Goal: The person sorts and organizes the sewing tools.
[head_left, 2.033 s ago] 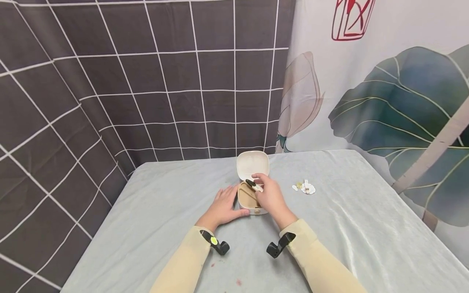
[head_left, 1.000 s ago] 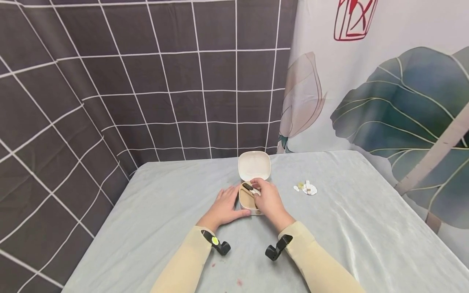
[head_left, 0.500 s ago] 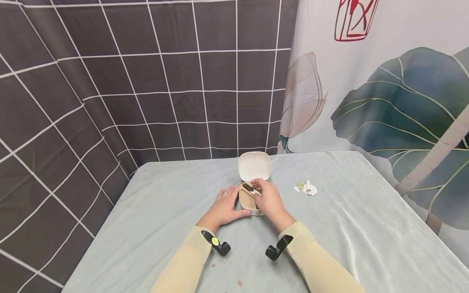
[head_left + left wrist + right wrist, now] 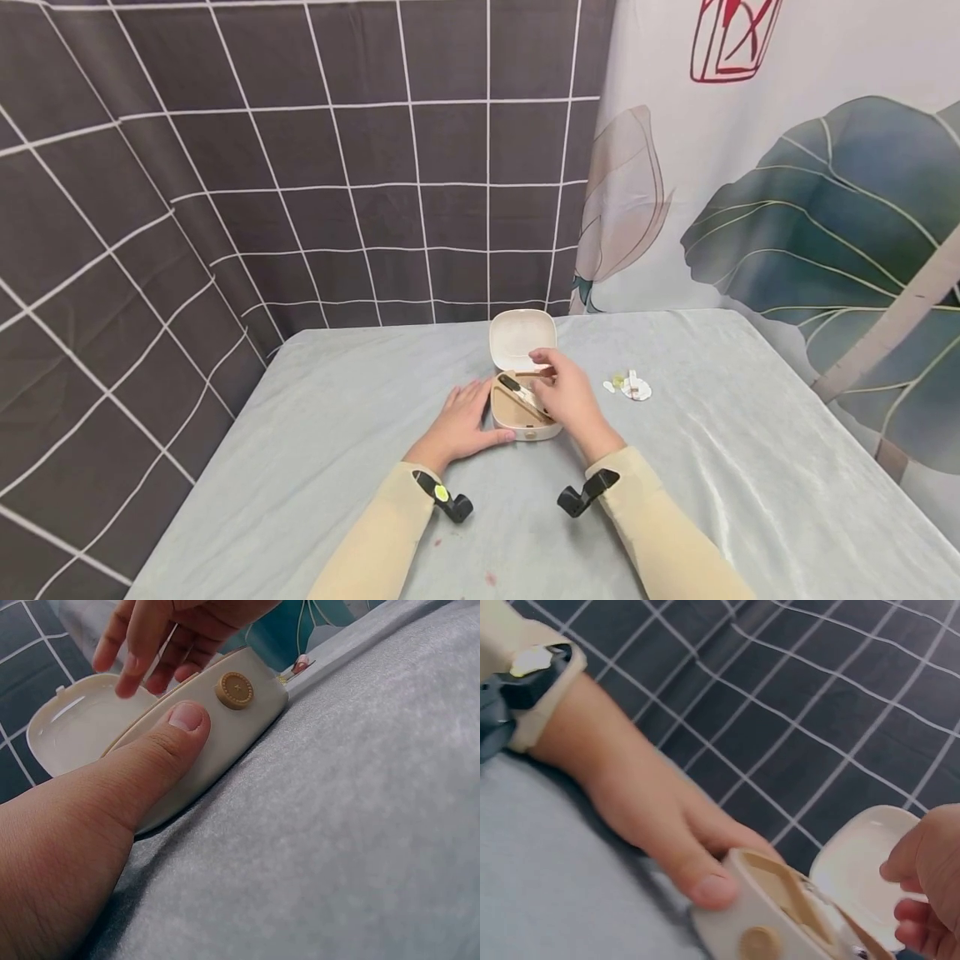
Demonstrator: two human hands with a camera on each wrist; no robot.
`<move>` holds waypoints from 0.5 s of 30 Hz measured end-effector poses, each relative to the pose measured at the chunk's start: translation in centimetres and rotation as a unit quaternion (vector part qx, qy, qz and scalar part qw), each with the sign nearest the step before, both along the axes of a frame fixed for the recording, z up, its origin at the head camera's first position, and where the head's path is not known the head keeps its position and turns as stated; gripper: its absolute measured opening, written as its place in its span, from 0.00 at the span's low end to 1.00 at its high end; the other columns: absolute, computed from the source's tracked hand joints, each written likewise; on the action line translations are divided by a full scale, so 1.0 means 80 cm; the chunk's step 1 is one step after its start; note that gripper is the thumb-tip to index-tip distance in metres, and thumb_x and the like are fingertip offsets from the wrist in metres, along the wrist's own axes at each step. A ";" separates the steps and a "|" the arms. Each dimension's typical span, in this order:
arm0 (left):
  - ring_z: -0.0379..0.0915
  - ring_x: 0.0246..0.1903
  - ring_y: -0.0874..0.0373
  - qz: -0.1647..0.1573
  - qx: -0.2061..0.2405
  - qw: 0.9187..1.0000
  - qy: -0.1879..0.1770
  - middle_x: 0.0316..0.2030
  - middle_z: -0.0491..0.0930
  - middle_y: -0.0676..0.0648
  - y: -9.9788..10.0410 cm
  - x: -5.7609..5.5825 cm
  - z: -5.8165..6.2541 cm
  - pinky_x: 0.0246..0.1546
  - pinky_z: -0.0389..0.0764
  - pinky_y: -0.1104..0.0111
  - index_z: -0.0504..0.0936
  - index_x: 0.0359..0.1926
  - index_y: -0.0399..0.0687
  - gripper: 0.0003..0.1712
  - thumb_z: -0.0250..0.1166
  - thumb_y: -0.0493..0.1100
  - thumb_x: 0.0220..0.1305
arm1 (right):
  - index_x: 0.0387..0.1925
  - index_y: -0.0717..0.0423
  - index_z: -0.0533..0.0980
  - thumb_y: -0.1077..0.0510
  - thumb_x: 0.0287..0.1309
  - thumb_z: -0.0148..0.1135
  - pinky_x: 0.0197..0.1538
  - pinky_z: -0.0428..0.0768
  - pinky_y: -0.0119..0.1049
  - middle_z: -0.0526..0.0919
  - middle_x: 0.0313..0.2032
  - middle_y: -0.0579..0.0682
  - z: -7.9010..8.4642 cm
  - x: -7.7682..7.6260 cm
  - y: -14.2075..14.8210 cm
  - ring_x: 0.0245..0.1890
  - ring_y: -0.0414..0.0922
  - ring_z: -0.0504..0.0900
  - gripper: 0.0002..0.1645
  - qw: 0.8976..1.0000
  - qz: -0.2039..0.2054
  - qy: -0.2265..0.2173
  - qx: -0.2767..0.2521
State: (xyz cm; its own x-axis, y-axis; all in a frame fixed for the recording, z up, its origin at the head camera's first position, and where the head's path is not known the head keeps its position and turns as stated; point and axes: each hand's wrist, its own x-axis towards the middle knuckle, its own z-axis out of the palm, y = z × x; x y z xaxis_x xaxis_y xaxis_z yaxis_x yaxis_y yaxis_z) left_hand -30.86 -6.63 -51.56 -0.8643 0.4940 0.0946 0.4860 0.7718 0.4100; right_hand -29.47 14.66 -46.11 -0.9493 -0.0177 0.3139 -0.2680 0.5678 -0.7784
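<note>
A small cream box [image 4: 517, 434] with a button-shaped front catch [image 4: 235, 690] stands on the cloth, its white lid [image 4: 517, 333] raised at the back. My left hand [image 4: 459, 423] rests against the box's left side, fingers straight and thumb on the front wall. In the box's tan tray lies a slim tool [image 4: 510, 384] with a black end and a pale body, set diagonally; its exact kind is unclear. Just above the tray's right side is my right hand [image 4: 573, 404], fingers loosely bent and apart, with nothing seen between them.
To the right of the box lies a small group of white pieces [image 4: 636, 387] and a yellowish piece [image 4: 618, 381]. A grey-blue cloth [image 4: 337, 433] covers the table. Behind hang a dark grid-patterned curtain [image 4: 375, 217] and a leaf-printed one [image 4: 825, 217].
My right hand first lowered the slim tool into the tray, then let go and moved up and to the right. The left hand stayed against the box.
</note>
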 end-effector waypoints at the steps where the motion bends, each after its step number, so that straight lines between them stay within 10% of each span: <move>1: 0.49 0.77 0.45 0.000 -0.001 1.000 0.000 0.77 0.56 0.45 0.000 0.000 0.000 0.76 0.44 0.46 0.50 0.81 0.49 0.62 0.61 0.78 0.58 | 0.57 0.59 0.77 0.68 0.57 0.65 0.52 0.83 0.50 0.83 0.53 0.60 0.002 -0.001 0.003 0.48 0.55 0.84 0.24 1.000 -0.003 0.006 -0.011; 15: 0.49 0.77 0.45 -0.004 0.006 1.000 0.007 0.78 0.56 0.47 -0.001 -0.002 -0.003 0.76 0.43 0.46 0.49 0.81 0.51 0.62 0.62 0.77 0.57 | 0.59 0.62 0.75 0.70 0.62 0.62 0.56 0.81 0.45 0.82 0.56 0.61 0.010 -0.018 0.061 0.54 0.56 0.83 0.23 0.993 -0.054 0.042 -0.092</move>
State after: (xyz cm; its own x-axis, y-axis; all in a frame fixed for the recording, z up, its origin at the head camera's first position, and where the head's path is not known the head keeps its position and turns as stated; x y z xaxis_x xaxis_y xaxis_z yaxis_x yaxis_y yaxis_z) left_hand -30.99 -6.68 -51.78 -0.8586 0.4999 0.1133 0.4984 0.7628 0.4120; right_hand -30.88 19.56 -45.28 -0.9130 0.1467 0.3808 -0.2821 0.4474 -0.8487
